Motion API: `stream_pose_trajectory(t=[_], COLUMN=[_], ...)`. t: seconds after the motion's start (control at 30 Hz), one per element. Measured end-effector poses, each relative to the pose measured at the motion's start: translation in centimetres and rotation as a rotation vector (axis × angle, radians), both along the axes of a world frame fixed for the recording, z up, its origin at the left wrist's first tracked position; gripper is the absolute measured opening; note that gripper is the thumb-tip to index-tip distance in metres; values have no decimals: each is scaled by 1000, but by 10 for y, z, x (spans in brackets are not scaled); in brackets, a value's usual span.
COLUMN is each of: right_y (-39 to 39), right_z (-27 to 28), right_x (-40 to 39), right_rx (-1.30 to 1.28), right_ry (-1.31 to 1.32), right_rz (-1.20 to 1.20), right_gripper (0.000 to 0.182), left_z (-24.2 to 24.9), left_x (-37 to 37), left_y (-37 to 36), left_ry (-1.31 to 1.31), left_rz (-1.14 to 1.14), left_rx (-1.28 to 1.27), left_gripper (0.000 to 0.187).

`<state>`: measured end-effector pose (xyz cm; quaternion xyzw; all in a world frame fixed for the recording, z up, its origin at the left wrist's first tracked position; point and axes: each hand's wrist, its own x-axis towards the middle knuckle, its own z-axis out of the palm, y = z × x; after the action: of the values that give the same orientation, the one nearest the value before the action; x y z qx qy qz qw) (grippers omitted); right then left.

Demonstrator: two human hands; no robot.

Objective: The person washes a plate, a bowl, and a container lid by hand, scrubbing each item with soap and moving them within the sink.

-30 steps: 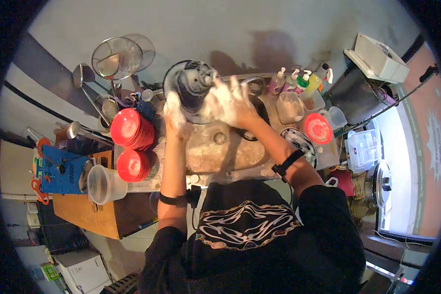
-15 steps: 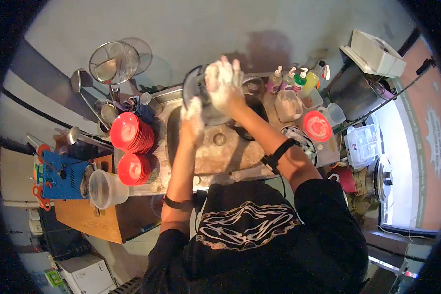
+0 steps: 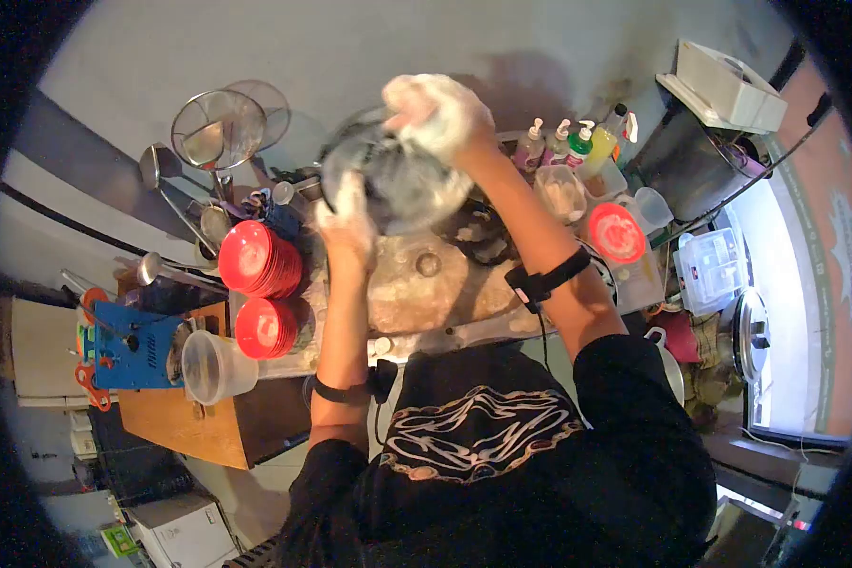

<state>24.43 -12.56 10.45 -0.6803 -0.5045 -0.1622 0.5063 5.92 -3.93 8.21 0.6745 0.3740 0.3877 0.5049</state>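
Observation:
A round, see-through lid or bowl (image 3: 412,189), smeared with white suds and blurred, is held tilted above the sink basin (image 3: 398,293). My left hand (image 3: 349,225) grips its lower left edge, thumb on the near face. Foam covers my right hand (image 3: 440,114), which is at the upper right of the round item with its fingers curled; what lies within them is blurred and hidden. Some dark cookware (image 3: 483,237) shows in the basin behind my right forearm.
Stacked red bowls (image 3: 246,257) stand left of the sink, near a clear tub (image 3: 213,367). Pump bottles (image 3: 579,142), a plastic container (image 3: 559,194) and a red sudsy dish (image 3: 617,234) are to the right. Strainers (image 3: 219,131) hang at the upper left.
The round item has turned to show more of its face. My right hand has moved up and its fingers have curled in; my left hand has shifted slightly left and down.

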Motion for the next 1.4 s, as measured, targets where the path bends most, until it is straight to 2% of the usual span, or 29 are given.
stream_pose_trajectory(t=[0.03, 0.1, 0.13, 0.17, 0.23, 0.27, 0.3, 0.33, 0.37, 0.43, 0.5, 0.57, 0.6, 0.63, 0.7, 0.77, 0.83, 0.9, 0.97, 1.03, 1.07, 1.1, 1.17, 1.2, 1.23, 1.3, 1.33, 1.37, 1.4], right_y=[3, 7, 2, -6, -19, -19, -15, -15, -19, -34, -38, -33, -31, -34, -40, -39, -35, -20, -13, -6, -9, -12, -9, 2, -2, -7, -6, -7, -5], right_z=[-18, -53, -58, -56, -59, -64, -70, -69, -69, -61, -52, -74, -87, -84, -79, -84, -80, -71, -49, -39, -33, -29, -29, -39, -32, -14, -15, -8, -12], right_x=[2, 3, -9, -25, -37, -44, -50, -57, -61, -72, -79, -77, -69, -70, -75, -70, -60, -63, -76, -91, -90, -86, -67, -52, -55, -83, -85, -93, -88], right_rx=[2, 250, 308, 301, 155, 156, 280, 396, 400, 76, -32, 72, 78, 80, -21, -47, -135, -75, -86, -91, -92, -91, 59, 6, -37, -82, -28, -106, -63], right_ry=[-3, 411, 802, 1060, 1260, 1267, 1022, 770, 769, 57, -112, -313, -468, -472, -692, -706, -482, -168, -141, -401, -468, -537, -388, -413, -344, -345, -431, -458, -511], right_rz=[3, 103, 385, 557, 594, 597, 494, 388, 389, 54, 28, -95, -85, -83, 100, 124, -24, -201, -206, -144, -125, -105, -210, -342, -317, -319, -113, -23, -71], right_gripper=[43, 40, 40, 43, 37, 37, 34, 32, 32, 33, 33, 27, 26, 26, 26, 25, 33, 40, 42, 47, 47, 47, 46, 54, 65, 67, 65, 64, 60], left_z=[0, -98, -58, -42, 2, -17, -49, -45, -35, -52, -16, 20, 11, 8, 3, -4, -18, -31, -36, -46, -37, -41, -48, -47, -39, -45, -43, -43, -43], left_x=[5, 9, 12, 14, 20, 23, 29, 31, 30, 36, 26, 21, 20, 19, 19, 17, 14, 13, 20, 14, 13, 12, 7, 1, 0, 4, 5, 3, 0], left_y=[5, 113, 83, 77, 29, 41, 64, 64, 45, 55, 17, -7, 6, 9, 14, 21, 23, 21, 16, 25, 8, 11, 15, 12, 5, 14, 15, 14, 14], left_ry=[-51, 267, -258, -391, -571, -565, -518, -476, -475, -462, -960, -1019, -995, -798, -837, -743, -644, -31, -52, 87, 73, 73, 96, 230, 279, 73, 68, -115, -293], left_rz=[166, 95, 56, 24, 76, 79, 47, 14, -2, -192, -541, -431, -592, -502, -408, -306, -198, 65, 43, -37, 30, 29, 95, 101, 71, 88, 88, -8, -102], left_rx=[-43, 1176, 329, 49, -170, -169, -170, -170, -360, -590, -578, -533, -545, -559, -524, -536, -553, 187, 187, 905, 523, 525, 733, 991, 860, 1054, 1057, 998, 931], left_gripper=[64, 54, 45, 46, 49, 49, 55, 62, 78, 83, 72, 64, 50, 46, 43, 42, 42, 41, 34, 42, 33, 33, 23, 20, 25, 30, 30, 31, 33])
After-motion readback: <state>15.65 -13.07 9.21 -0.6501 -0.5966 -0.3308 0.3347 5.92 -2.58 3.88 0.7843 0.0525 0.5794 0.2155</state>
